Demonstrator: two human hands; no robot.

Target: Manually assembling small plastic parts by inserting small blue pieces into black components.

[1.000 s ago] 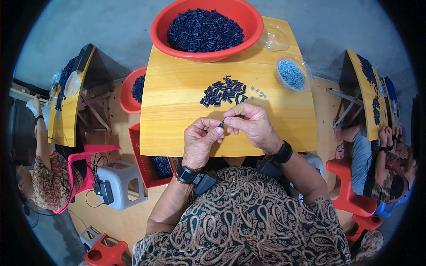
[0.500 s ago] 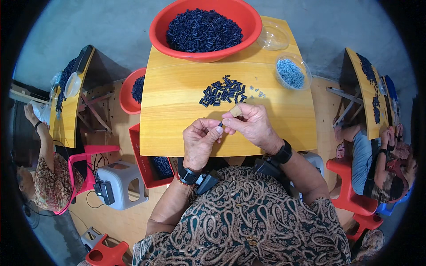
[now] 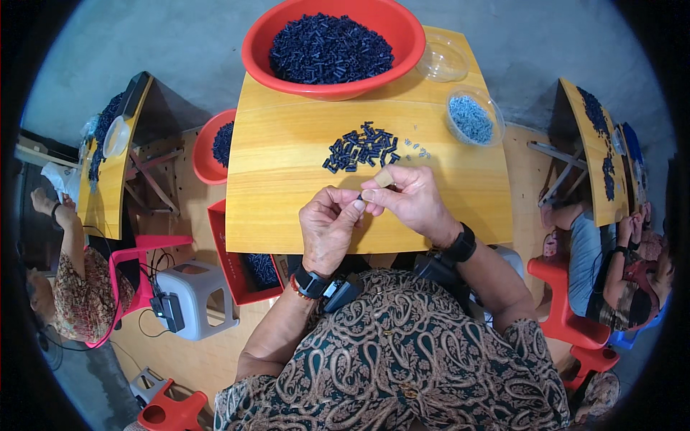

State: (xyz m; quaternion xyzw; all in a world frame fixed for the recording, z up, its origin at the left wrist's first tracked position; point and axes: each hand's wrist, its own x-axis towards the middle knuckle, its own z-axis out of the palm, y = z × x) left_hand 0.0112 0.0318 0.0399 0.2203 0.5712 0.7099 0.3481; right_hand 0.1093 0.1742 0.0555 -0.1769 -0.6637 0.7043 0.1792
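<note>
Over the near part of the yellow table [image 3: 273, 172], my left hand [image 3: 328, 228] pinches a small dark plastic piece [image 3: 360, 197] between thumb and fingers. My right hand [image 3: 415, 205] meets it there, its thumb and fingers closed at the piece's end; whatever else they hold is hidden. A tan wrap [image 3: 384, 178] covers a finger of my right hand. Just beyond my hands lies a loose pile of short dark tube-like pieces [image 3: 361, 147]. A few small pale screw-like bits [image 3: 418, 151] are scattered to its right.
A red basin [image 3: 256, 68] heaped with dark pieces stands at the far edge. At the right are a clear tub of blue-grey small parts [image 3: 471, 119] and a clear tub [image 3: 442, 61]. Red containers [image 3: 208, 165] stand below left. Other people work at tables on both sides.
My hands stay together, with only slight finger shifts around the dark piece; less of it shows now. The person at the left has drawn their hand back a little.
</note>
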